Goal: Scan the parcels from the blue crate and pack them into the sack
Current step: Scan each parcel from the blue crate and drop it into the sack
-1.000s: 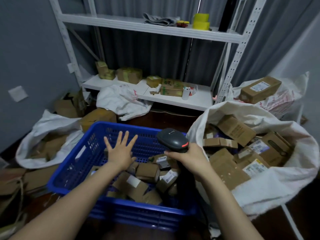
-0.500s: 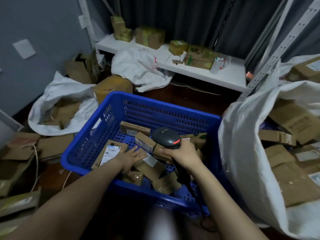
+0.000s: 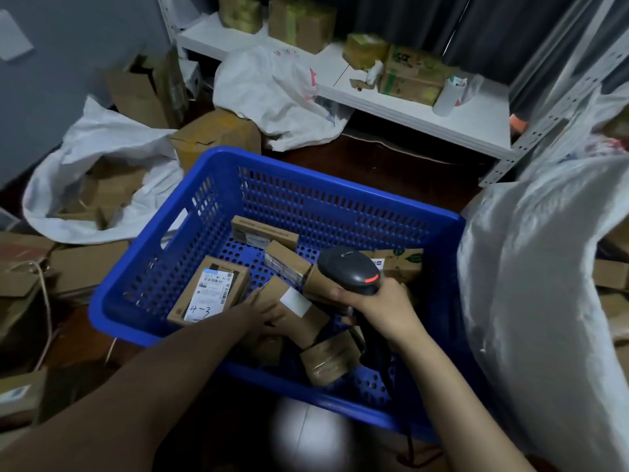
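Pick step. Left hand (image 3: 264,310) rests on white-labelled parcel (image 3: 295,301) by blue crate's (image 3: 282,160) near edge; grip blurred, cannot tell. Right hand (image 3: 381,306) grips scanner (image 3: 350,269). Next, probably: lift, scan, drop into sack (image 3: 544,274).

Reading dim, bluish. Lighting right forearm (image 3: 442,386), leaving left forearm (image 3: 153,379) shadowed. Blurring at left hand (image 3: 262,309). Bowing lines toward edges. Defocusing pale blob (image 3: 308,434) at bottom.

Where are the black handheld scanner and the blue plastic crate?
black handheld scanner (image 3: 350,270), head view, on its domed top.
blue plastic crate (image 3: 340,206), head view, on its far wall.
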